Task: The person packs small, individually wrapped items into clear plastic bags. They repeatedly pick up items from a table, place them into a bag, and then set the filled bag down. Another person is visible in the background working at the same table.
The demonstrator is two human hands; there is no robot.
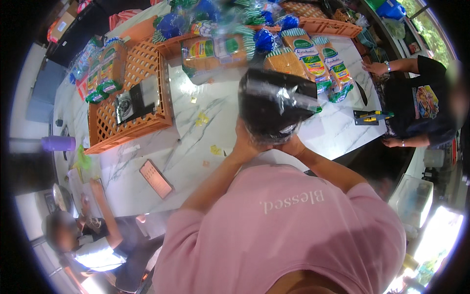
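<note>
Above the near side of the table, close to my chest, I hold a black package with shiny clear plastic around it. My left hand is closed on its lower left side. The lower right part is gripped by my right hand. Most of my fingers are hidden behind or under the wrapping. Beyond the package lie bagged bread loaves, and one more bagged loaf stands to their left.
An orange plastic crate at left holds bagged bread and a black packet. A phone lies on the marbled table. At right are a knife and a yellow-black tool. One person stands at right, another sits at lower left.
</note>
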